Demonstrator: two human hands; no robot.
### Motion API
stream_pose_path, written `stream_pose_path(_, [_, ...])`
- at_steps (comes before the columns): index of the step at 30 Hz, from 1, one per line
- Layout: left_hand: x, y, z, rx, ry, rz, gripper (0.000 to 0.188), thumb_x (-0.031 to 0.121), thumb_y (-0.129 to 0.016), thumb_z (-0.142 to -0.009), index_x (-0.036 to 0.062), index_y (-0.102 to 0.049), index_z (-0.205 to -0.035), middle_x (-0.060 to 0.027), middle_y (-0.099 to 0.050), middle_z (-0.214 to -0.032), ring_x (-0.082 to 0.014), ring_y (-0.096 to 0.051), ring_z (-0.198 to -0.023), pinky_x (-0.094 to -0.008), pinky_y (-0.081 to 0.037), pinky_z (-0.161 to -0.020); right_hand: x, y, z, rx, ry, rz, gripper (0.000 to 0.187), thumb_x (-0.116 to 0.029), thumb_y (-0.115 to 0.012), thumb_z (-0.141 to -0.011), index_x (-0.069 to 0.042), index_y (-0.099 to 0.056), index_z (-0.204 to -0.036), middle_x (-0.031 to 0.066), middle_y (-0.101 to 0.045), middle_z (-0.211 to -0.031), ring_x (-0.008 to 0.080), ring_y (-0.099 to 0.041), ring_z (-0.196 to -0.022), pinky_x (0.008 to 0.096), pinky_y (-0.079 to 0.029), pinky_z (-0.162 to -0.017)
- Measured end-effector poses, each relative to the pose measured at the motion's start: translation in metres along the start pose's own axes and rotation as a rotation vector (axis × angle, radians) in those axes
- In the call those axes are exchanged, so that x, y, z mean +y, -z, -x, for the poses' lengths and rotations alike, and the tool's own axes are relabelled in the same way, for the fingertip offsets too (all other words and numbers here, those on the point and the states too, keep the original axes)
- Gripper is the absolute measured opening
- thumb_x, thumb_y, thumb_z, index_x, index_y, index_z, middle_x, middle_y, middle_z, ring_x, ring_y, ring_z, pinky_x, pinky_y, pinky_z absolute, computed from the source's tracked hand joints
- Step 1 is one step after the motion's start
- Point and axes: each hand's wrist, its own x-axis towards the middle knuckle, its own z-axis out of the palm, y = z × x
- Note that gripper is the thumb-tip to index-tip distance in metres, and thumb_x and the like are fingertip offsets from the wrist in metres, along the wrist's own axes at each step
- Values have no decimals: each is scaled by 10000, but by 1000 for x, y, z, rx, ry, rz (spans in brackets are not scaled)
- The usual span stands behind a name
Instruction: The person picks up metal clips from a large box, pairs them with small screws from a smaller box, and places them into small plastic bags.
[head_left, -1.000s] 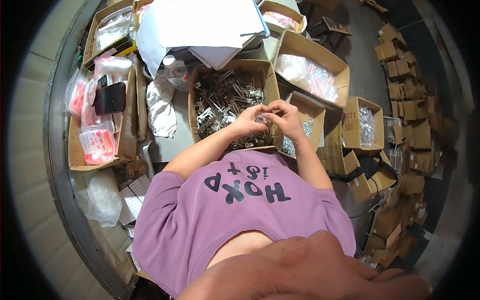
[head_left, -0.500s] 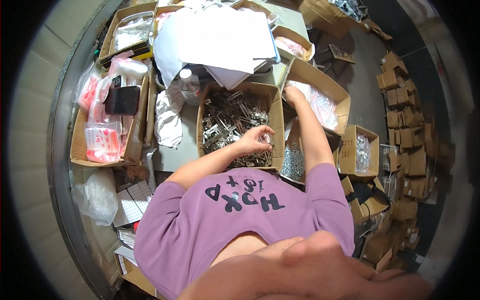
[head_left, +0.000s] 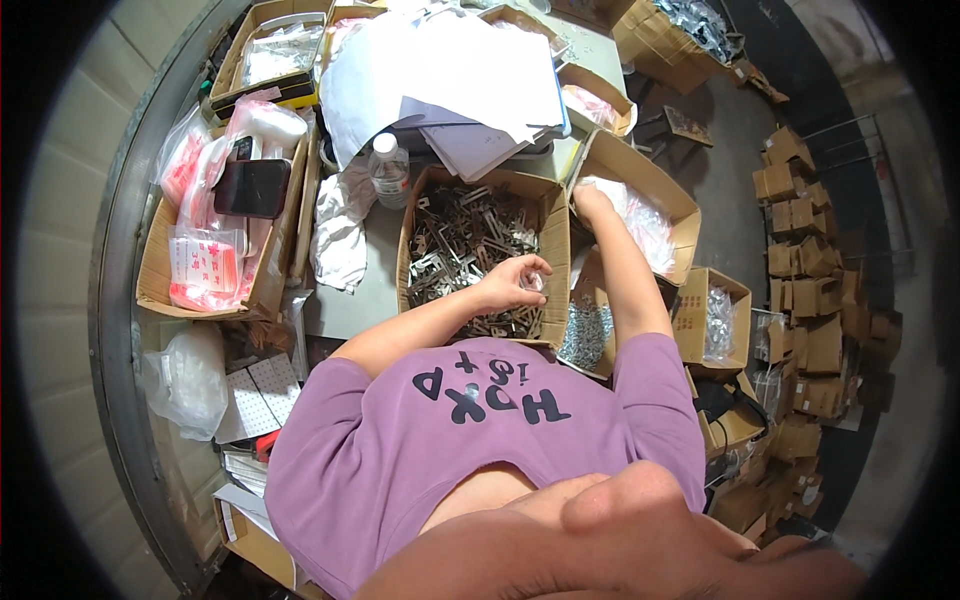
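My left hand (head_left: 512,284) is over the right side of a cardboard box of loose metal brackets (head_left: 462,232). Its thumb and fingers curl round a small clear plastic piece (head_left: 533,281), which looks like a bag. My right hand (head_left: 593,199) reaches into the near left corner of another cardboard box (head_left: 682,215), farther right. That box has clear and pinkish plastic bags (head_left: 648,232) inside. The fingers of this hand point down and are mostly hidden, so what they touch does not show. Beneath my right forearm lies a container of small shiny metal parts (head_left: 583,335).
A water bottle (head_left: 388,172) and a white cloth (head_left: 340,235) lie left of the bracket box. White papers (head_left: 440,75) cover the back. A phone (head_left: 252,189) rests on red-and-clear bags in the left box (head_left: 160,268). Cartons (head_left: 805,250) are stacked far right.
The whole view has shifted slightly. My left hand keeps its curled hold over the brackets, and my right hand is still in the corner of the bag box, its fingers a little more hidden.
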Motion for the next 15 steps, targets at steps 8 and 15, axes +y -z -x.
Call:
stream_pose_path(8, [-3,2,0,16,22,-11,453,76,-739,-683,34,-526,-1081,7,-520,-805,-70,-486,-724,-223,-424,-674,17,-15,29,411,-33,-457,231,-30,-577,-755,-62,-639,-976,178,-645,-873,291,-647,-770,337,-509,-688])
stream_pose_path(15, [-5,0,-2,67,-36,-30,452,79,-752,-652,27,-539,-1047,-13,-538,-782,-87,-502,-701,-233,-422,-635,14,-15,43,508,-184,-1258,270,-55,-498,-886,-38,-525,-1154,150,-610,-995,191,-648,-766,259,-522,-587])
